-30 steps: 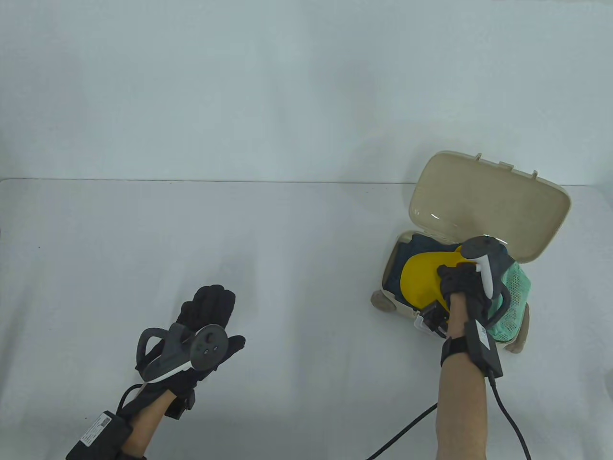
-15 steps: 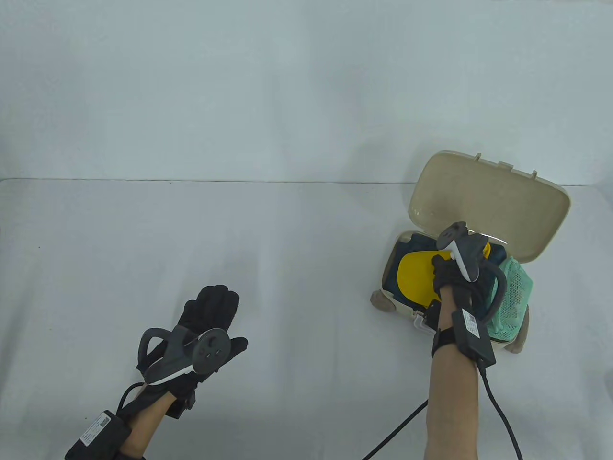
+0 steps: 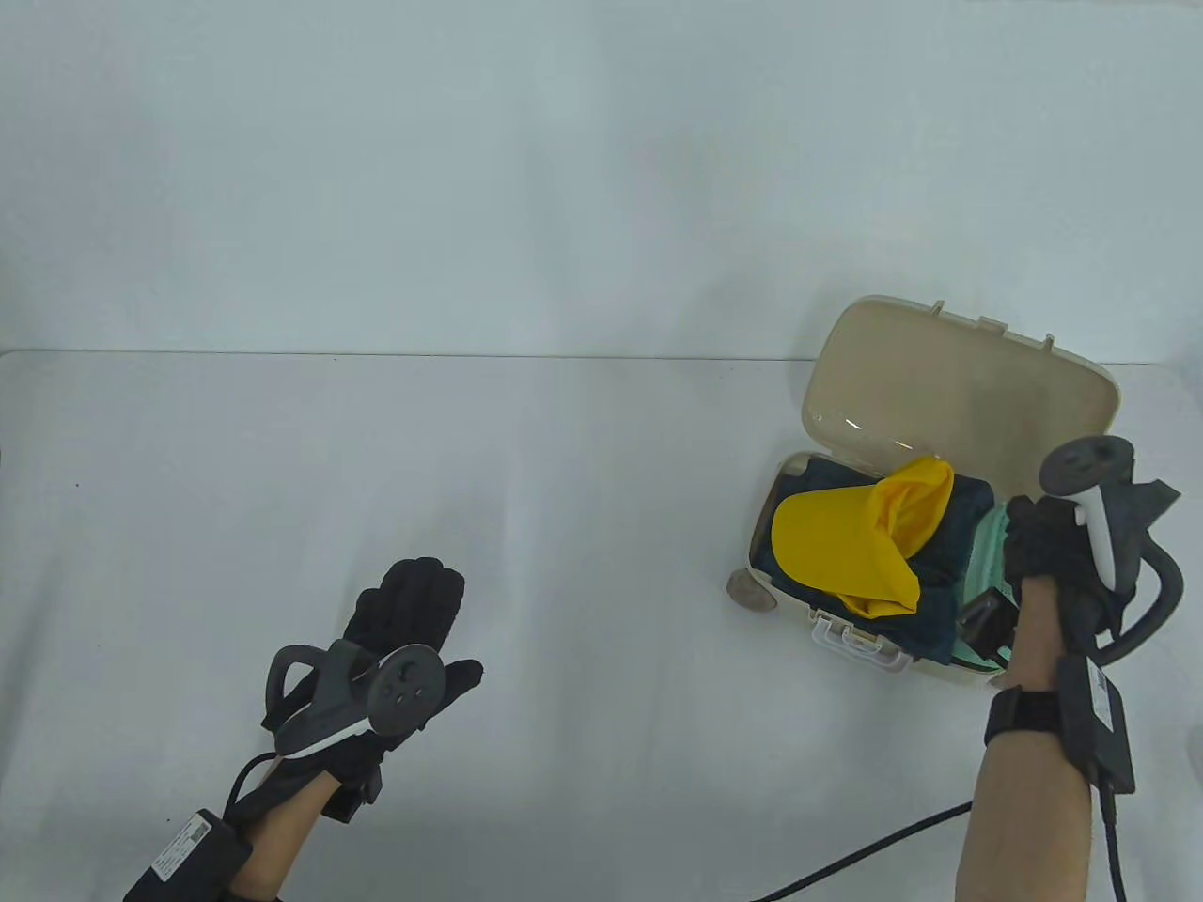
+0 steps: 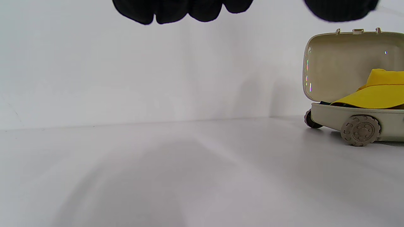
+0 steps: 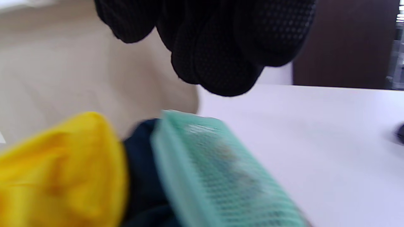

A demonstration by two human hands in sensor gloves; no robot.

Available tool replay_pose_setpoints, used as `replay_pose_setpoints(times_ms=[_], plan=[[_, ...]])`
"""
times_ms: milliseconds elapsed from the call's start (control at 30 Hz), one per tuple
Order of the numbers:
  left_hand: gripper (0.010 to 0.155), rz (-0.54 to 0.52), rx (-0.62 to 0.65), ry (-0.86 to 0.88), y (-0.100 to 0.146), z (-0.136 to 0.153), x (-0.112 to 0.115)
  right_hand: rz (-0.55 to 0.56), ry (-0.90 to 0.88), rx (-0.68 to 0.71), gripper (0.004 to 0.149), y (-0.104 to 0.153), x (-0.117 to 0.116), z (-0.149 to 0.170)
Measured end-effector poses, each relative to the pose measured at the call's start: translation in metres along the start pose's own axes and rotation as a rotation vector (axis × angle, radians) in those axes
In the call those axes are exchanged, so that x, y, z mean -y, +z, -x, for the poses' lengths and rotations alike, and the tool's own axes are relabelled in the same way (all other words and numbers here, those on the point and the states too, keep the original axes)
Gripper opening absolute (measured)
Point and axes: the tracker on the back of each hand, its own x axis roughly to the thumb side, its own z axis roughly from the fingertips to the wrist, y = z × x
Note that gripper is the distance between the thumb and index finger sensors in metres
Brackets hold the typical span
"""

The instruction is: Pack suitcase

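a: from above, the suitcase [image 3: 940, 526] sits open by the right hand [image 3: 1053, 554], yellow cap [image 3: 846, 545] on top, likely so the lid can fold over.
b: that hand's fingers curl; holding anything? can't tell.
a: left wrist view: left hand [image 4: 183, 9] flat, empty, on the surface [image 4: 157, 173].
b: right wrist view: green mesh pouch [image 5: 221, 164] under its fingers [image 5: 221, 47], apart.

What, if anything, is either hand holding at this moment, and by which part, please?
Nothing. The left hand lies flat on the table, and the right hand hovers over the mesh pouch without gripping it.
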Motion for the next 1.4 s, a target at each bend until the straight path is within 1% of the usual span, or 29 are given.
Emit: replay_pose_setpoints(times_ms=[67, 200, 333, 433, 600, 733, 833, 1000, 1100, 1300, 1400], plan=[[0.085, 0.006, -0.001, 0.001, 0.0, 0.0, 0.0, -0.024, 0.006, -0.066, 0.05, -0.01, -0.013, 0.024], [0.085, 0.022, -0.002, 0.005, -0.001, 0.0, 0.001, -0.09, 0.027, -0.14, 0.05, -0.022, -0.041, 0.056], [0.085, 0.033, -0.004, 0.007, -0.002, 0.0, 0.002, -0.183, 0.017, -0.138, 0.057, -0.027, -0.066, 0.063], [0.084, 0.032, -0.007, 0.006, -0.002, 0.0, 0.002, -0.207, 0.043, -0.138, 0.058, -0.028, -0.077, 0.06], [0.085, 0.032, -0.019, 0.041, -0.002, 0.003, 0.001, -0.266, 0.0, -0.127, 0.058, -0.032, -0.09, 0.055], [0.085, 0.03, -0.024, 0.036, -0.001, 0.004, 0.0, -0.27, 0.024, -0.121, 0.054, -0.034, -0.095, 0.053], [0.085, 0.025, -0.026, 0.042, -0.001, 0.005, -0.001, -0.278, 0.047, -0.081, 0.052, -0.033, -0.095, 0.051], [0.085, 0.019, -0.024, 0.054, -0.002, 0.005, -0.001, -0.256, 0.148, 0.01, 0.051, -0.021, -0.1, 0.034], [0.084, 0.013, -0.026, 0.052, -0.002, 0.006, -0.001, -0.278, 0.134, 0.066, 0.051, -0.012, -0.105, 0.022], [0.085, 0.003, -0.026, 0.053, -0.001, 0.006, -0.001, -0.291, 0.151, 0.179, 0.051, 0.014, -0.119, -0.011], [0.085, -0.001, -0.026, 0.054, 0.0, 0.006, -0.002, -0.305, 0.163, 0.238, 0.051, 0.031, -0.127, -0.029]])
